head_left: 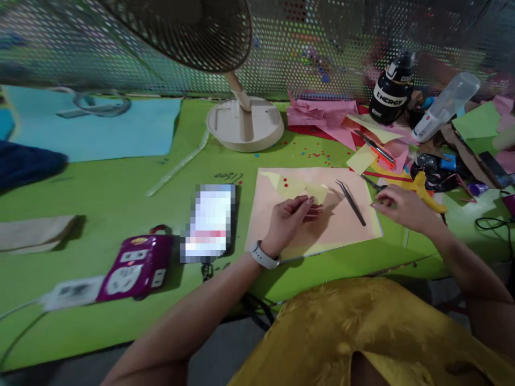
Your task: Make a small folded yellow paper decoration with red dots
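- The left hand (295,215), with a pale-banded watch (263,255) at the wrist, had its thumb and fingertips bunched at the lower edge of some thin, pale yellow paper (277,182). Couldn't tell if it was actually pinching it.
- That yellow paper was irregular, with pointy bits, over a flat, smooth peach sheet (261,214). Two tiny red squares (285,185) showed on it.
- The right hand (396,205) had curled fingers, just beside the yellow-handled scissors (420,186); couldn't tell if it held anything.
- Slim dark metal tweezers (353,205) lay slantwise on the peach sheet, between the hands.
- Pink paper (322,115) sat crumpled and folded behind, with red and blue specks sprinkled over the green tabletop (181,177).
- Containers: a chunky black bottle (390,94) marked "ENERGY", contents hidden, and a see-through bottle (446,107) with a label; couldn't make out what was inside.
- Further left: a round, cream-coloured fan base (245,128), a glossy purple power strip (137,265) with a white plug, and a big light-blue sheet (137,131). Perforated mesh (273,69) ran along the back.
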Demonstrator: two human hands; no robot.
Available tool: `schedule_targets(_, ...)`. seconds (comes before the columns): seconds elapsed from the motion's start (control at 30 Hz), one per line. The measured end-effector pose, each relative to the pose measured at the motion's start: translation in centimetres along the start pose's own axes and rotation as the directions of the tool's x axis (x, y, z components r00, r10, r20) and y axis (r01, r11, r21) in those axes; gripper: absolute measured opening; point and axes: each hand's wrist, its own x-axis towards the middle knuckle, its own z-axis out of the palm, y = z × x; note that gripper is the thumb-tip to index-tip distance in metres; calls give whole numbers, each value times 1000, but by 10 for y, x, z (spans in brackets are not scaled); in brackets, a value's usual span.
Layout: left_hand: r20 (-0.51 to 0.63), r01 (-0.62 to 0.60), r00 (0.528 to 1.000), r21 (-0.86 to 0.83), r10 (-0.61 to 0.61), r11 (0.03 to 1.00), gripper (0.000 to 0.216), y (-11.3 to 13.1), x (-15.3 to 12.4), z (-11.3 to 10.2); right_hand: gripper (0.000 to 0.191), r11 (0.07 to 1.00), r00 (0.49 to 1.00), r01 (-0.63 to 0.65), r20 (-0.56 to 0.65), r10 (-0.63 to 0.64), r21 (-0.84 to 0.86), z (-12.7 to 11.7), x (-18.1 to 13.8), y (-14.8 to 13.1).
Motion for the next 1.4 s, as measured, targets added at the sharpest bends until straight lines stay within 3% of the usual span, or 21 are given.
schedule_targets(0.17,18,-24,1000,-24,25,999,42,-3,3,0,19,995,973,-18,228,41,-99,39,34,-27)
schedule_targets(0.3,50,-49,998,-14,50,999,44,-5,4,-1,10,987,962,-140,224,154,-79,40,43,-30)
schedule_targets(0.43,68,-46,997,-5,47,999,45,-5,3,-2,16,957,965,-246,136,226,154,38,50,-26)
schedule_targets(0.6,65,-40,997,2,40,999,49,-2,1,-1,18,882,978,-208,68,198,424,42,57,-17)
schedule_targets(0.73,64,-31,998,2,31,1000,52,0,0,1,26,758,978,-206,118,169,619,43,56,-19)
schedule_targets(0.83,62,-36,997,0,36,999,51,-2,0,1,49,686,980,-200,148,135,699,41,56,-24)
schedule_targets(0.9,65,-37,997,-4,37,999,50,-3,1,1,51,692,990,-143,102,100,707,40,58,-28)
schedule_targets(1.0,96,-33,995,-6,34,999,46,-4,0,2,31,754,1000,14,-20,-2,657,40,63,-35)
schedule_targets(1.1,146,-35,989,-26,39,999,44,-3,-2,3,28,802,996,81,-88,-35,592,42,67,-47)
schedule_targets(1.27,231,-58,971,-2,56,998,39,0,-7,4,28,824,995,99,-39,-93,558,49,70,-69)
schedule_targets(1.4,259,-115,960,11,108,993,36,1,-6,-1,28,817,992,104,0,-126,567,46,73,-68)
